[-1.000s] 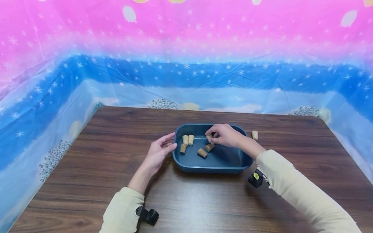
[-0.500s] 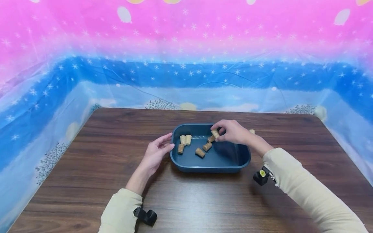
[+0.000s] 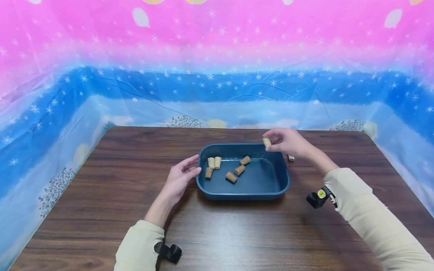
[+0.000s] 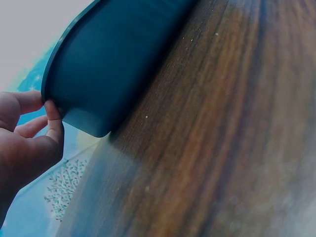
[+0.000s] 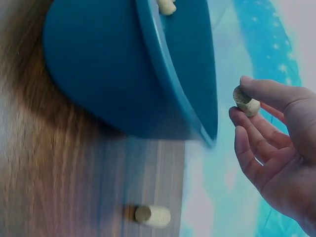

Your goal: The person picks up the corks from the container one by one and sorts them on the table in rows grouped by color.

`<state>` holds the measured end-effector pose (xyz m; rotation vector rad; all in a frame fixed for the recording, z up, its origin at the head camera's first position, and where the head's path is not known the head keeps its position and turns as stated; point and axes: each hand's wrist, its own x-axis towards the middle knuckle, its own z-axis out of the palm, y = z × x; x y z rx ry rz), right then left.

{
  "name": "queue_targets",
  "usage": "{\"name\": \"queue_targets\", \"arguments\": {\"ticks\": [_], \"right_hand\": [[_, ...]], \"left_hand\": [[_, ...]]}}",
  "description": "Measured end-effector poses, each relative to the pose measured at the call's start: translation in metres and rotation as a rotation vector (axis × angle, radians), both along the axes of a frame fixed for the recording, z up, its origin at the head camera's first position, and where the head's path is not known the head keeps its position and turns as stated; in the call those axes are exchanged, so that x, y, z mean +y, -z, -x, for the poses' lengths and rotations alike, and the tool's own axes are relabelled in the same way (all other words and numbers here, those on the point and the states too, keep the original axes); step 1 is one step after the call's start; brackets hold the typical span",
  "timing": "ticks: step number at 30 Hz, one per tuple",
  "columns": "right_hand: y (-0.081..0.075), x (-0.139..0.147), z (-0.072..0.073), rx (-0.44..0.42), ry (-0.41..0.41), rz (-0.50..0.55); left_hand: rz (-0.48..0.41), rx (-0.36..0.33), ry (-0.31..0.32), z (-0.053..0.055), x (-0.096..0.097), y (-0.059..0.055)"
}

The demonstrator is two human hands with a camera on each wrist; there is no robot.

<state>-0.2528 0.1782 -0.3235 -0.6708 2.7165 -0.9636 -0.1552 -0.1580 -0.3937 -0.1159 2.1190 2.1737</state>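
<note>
A dark blue rectangular tray [image 3: 242, 196] sits on the wooden table. Along its left end my left hand [image 3: 178, 180] touches the rim with extended fingers and thumb; the left wrist view shows the fingertips [image 4: 53, 109] right at the corner. My right hand [image 3: 289, 143] pinches a pale tapered cork [image 3: 266, 142] between thumb and fingers, above the tray's back right rim. Inside the tray lie two pale corks [image 3: 217, 163] and a brown cork [image 3: 208, 173] at the left, and brown corks [image 3: 231, 177] around the middle.
Another cork [image 3: 291, 158] lies on the table just right of the tray, partly hidden by the right forearm in the head view. Snowflake-patterned cloth [image 3: 210, 86] hangs around the back and sides of the table [image 3: 217, 233].
My right hand has lifted the pale cork out of the tray, up and to the right over the back rim. My left hand stays at the tray's left end.
</note>
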Motion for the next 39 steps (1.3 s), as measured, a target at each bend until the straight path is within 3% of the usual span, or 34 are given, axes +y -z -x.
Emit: {"name": "queue_targets", "arguments": {"ticks": [16,39], "right_hand": [[0.012,0.056,0.012,-0.032,0.093,0.001],[0.044,0.102,0.017,-0.059,0.191,-0.036]], "left_hand": [[0.006,-0.013,0.001,-0.001,-0.001,0.000],[0.009,0.003,0.008,-0.001,0.000,0.000]]}}
